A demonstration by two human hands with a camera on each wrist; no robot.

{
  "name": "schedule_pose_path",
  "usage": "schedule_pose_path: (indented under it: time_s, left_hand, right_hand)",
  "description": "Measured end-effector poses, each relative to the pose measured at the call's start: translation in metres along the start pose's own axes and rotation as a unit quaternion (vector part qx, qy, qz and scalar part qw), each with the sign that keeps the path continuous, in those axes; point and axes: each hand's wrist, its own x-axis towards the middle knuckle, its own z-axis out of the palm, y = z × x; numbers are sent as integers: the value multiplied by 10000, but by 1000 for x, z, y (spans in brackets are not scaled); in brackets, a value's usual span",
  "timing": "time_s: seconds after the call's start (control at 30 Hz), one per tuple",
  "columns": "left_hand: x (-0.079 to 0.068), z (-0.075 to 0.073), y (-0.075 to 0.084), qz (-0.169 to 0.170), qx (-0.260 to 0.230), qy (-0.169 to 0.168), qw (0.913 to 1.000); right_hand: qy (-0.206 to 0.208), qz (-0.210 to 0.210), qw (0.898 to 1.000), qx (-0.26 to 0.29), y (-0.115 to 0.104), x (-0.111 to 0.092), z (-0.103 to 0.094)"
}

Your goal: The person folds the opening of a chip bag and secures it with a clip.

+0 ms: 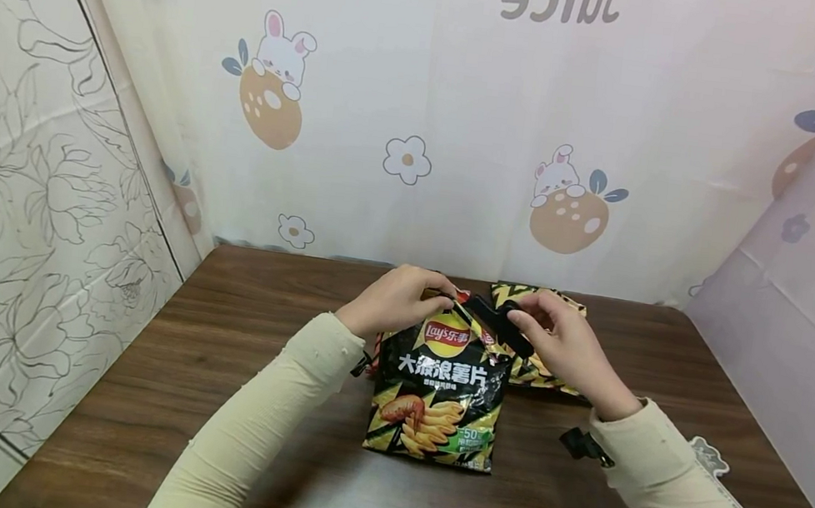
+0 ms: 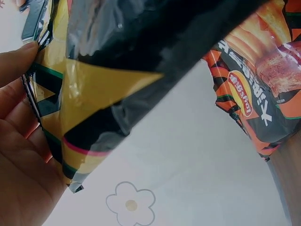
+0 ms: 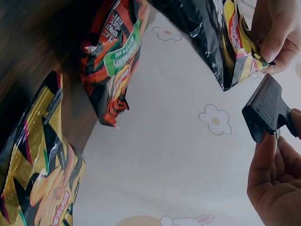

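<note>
A black and yellow Lay's chip bag stands upright on the table, its top corner pinched by my left hand. In the right wrist view, that left hand holds the bag's upper edge between thumb and fingers. My right hand pinches a wide black bag clip by its handles, beside the bag's top. The right wrist view shows the clip close to the bag's edge and apart from it. Much of the bag fills the left wrist view.
Behind the held bag stand a yellow and black chip bag and a red-orange chip bag, which is mostly hidden in the head view. A printed curtain hangs behind the wooden table. A pale sticker lies at right.
</note>
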Motion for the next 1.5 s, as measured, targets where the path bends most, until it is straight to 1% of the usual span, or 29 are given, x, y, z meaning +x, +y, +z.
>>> schedule_pose_path:
  time_s: [0.23, 0.4, 0.67, 0.9, 1.37, 1.5]
  left_hand:
    - [1, -1, 0, -35, 42, 5, 10000]
    - [1, -1, -1, -34, 20, 13, 10000]
    - [0, 0, -1, -10, -17, 44, 10000]
    - [-1, 0, 0, -49, -39, 5, 10000]
    - [-1, 2, 2, -124, -77, 55, 9999]
    - [-1, 2, 2, -159, -120, 72, 9998]
  right_hand:
    - [480, -558, 9973, -23, -2, -1, 6]
    - [658, -732, 9951, -8, -2, -1, 8]
    - [551, -774, 9954, 132, -1, 0, 11]
    - [500, -811, 9952, 229, 0, 1, 13]
    - [271, -607, 9967, 468, 3, 0, 15]
    - [207, -466, 9974, 517, 5, 1, 17]
